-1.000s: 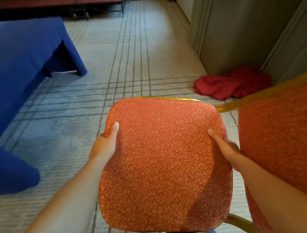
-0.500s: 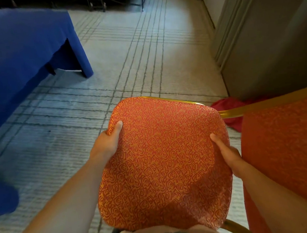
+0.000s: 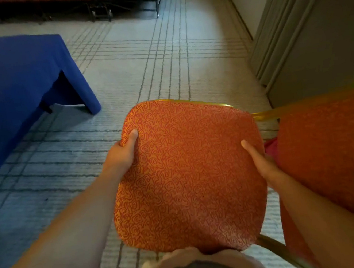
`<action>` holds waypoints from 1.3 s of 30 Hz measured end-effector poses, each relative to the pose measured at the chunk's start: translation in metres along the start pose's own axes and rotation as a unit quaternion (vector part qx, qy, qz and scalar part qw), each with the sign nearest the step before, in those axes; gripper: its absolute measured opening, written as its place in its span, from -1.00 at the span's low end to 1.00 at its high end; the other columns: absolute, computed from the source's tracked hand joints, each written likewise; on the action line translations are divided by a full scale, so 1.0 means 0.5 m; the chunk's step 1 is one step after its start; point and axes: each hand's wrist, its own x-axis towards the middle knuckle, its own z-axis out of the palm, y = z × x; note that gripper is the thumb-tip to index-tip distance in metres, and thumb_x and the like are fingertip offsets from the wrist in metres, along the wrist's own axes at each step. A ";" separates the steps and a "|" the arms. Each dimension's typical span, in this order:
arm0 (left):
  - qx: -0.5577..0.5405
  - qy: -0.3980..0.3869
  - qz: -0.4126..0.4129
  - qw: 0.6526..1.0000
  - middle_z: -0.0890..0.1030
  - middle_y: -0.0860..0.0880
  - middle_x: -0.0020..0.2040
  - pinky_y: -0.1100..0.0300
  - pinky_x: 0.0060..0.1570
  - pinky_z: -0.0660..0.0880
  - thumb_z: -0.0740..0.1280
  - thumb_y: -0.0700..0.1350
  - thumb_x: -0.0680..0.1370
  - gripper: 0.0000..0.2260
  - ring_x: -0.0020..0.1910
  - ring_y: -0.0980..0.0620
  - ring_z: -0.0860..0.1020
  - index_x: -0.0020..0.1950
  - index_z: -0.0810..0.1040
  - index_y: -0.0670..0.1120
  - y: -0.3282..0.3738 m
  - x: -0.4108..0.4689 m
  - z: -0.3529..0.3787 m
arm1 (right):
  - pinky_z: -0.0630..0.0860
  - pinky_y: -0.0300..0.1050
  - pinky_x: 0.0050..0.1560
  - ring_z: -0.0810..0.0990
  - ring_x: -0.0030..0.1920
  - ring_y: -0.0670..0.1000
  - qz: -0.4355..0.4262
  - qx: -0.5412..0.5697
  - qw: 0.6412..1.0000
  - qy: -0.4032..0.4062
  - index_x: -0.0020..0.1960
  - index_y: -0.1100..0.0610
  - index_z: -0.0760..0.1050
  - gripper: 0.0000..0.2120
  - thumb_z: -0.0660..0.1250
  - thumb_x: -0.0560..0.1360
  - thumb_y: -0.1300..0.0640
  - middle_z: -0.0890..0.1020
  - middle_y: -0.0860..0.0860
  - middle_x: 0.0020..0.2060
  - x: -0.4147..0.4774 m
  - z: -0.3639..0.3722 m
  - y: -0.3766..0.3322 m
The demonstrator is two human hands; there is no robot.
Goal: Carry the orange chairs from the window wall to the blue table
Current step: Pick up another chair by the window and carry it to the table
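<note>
As the left hand (image 3: 121, 155) and right hand (image 3: 261, 164) gripped the orange chair (image 3: 187, 172) by its seat, the blue table (image 3: 15, 81) had drawn nearer — carry judged under way.

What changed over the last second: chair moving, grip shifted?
The chair has gone forward: the red cloth is now nearly hidden behind it, and the table corner is closer. The left hand and right hand keep the same grip on its sides.
</note>
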 end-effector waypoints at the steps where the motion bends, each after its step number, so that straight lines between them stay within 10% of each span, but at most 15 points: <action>1: 0.000 -0.001 0.002 1.000 0.55 -0.26 0.25 0.00 0.30 0.37 0.13 0.52 0.38 -0.15 0.27 -0.21 0.50 0.28 0.54 -0.17 0.028 0.046 -0.005 | 0.45 0.02 0.32 0.55 0.17 0.10 -0.008 0.004 1.000 0.001 0.38 0.04 0.49 -0.36 0.41 0.42 -0.29 0.59 0.03 0.19 0.028 0.018 -0.039; 25: -0.012 0.038 -0.086 0.995 0.56 -0.21 0.25 -0.03 0.25 0.36 0.03 0.63 0.24 -0.01 0.24 -0.19 0.50 0.27 0.54 -0.12 0.442 1.018 0.103 | 0.40 -0.15 0.17 0.55 0.25 0.14 0.008 -0.034 0.998 -0.059 0.34 0.17 0.52 -0.40 0.42 0.46 -0.19 0.60 0.16 0.24 0.944 0.427 -0.697; 34: 0.017 0.004 -0.100 0.995 0.49 -0.20 0.33 -0.07 0.27 0.35 0.08 0.52 0.39 -0.15 0.29 -0.23 0.45 0.39 0.43 -0.11 0.567 1.442 0.135 | 0.40 0.09 0.39 0.55 0.26 0.15 0.042 -0.040 0.997 -0.052 0.39 0.04 0.49 0.20 0.41 -0.10 -0.61 0.60 0.09 0.25 1.266 0.615 -0.866; 39: 0.011 0.028 -0.073 0.997 0.53 -0.20 0.28 -0.05 0.22 0.39 0.06 0.54 0.38 -0.16 0.24 -0.22 0.49 0.34 0.47 -0.09 0.683 1.695 0.096 | 0.45 0.08 0.36 0.60 0.18 0.16 0.027 -0.029 0.998 -0.038 0.29 0.13 0.55 -0.10 0.47 0.15 -0.45 0.64 0.15 0.17 1.403 0.735 -1.071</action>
